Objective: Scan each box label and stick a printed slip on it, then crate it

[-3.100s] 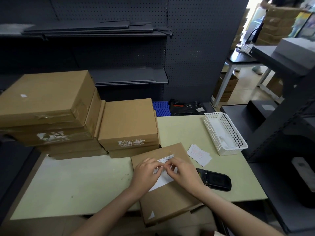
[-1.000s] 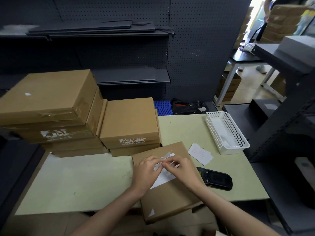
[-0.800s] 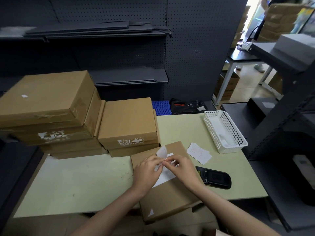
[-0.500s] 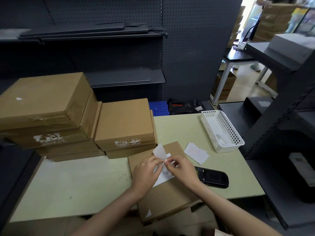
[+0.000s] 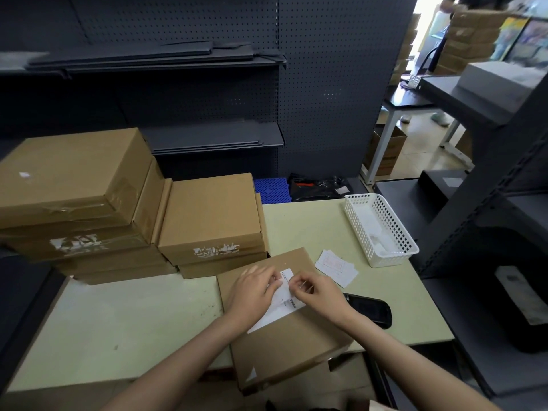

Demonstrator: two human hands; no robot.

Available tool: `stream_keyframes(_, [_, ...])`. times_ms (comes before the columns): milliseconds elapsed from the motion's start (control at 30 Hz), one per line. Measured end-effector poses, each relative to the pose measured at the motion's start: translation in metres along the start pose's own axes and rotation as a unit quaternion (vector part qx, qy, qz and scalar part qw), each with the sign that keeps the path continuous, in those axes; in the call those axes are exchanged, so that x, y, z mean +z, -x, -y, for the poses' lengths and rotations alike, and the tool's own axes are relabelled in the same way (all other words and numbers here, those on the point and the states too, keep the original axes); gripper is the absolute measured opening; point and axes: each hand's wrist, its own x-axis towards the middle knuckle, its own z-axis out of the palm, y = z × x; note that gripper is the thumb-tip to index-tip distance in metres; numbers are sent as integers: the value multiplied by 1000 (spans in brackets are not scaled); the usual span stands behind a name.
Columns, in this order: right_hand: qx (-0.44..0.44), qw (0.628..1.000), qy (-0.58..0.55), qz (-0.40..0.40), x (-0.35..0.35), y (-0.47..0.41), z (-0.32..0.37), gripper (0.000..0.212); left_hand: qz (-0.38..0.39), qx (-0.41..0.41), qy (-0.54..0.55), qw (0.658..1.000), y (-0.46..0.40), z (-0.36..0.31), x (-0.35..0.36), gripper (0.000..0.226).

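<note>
A flat brown box (image 5: 292, 348) lies on the pale table (image 5: 133, 321) and overhangs its front edge. A white label (image 5: 277, 311) is stuck on its lid. A small printed slip (image 5: 287, 274) lies at the label's far end. My left hand (image 5: 252, 295) rests on the lid, its fingers stretched out over the slip and blurred. My right hand (image 5: 323, 298) is next to it, thumb and forefinger pinching the slip's near edge. A black handheld scanner (image 5: 370, 311) lies on the table just right of the box.
Two stacks of brown boxes (image 5: 74, 185) (image 5: 210, 215) fill the table's back left. Loose slips (image 5: 336, 266) and a white mesh basket (image 5: 382, 229) lie at the right. A blue crate (image 5: 271, 189) sits behind the table, and dark shelving (image 5: 489, 179) stands close on the right.
The slip stood peeled up between my fingertips half a second ago; now it lies down on the lid, and my left fingers have spread over it.
</note>
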Motion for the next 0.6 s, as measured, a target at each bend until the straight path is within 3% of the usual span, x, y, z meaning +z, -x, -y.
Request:
stream_keyframes(167, [38, 994, -95, 28, -3, -1, -6, 11, 17, -80, 99, 992, -3, -2, -1, 6])
stream_keyframes(333, [64, 980, -183, 49, -10, 2, -9, 11, 31, -131, 164, 977, -6, 1, 1, 21])
stream_keyframes(600, [73, 976, -191, 81, -15, 5, -18, 9, 38, -137, 179, 974, -8, -1, 4, 21])
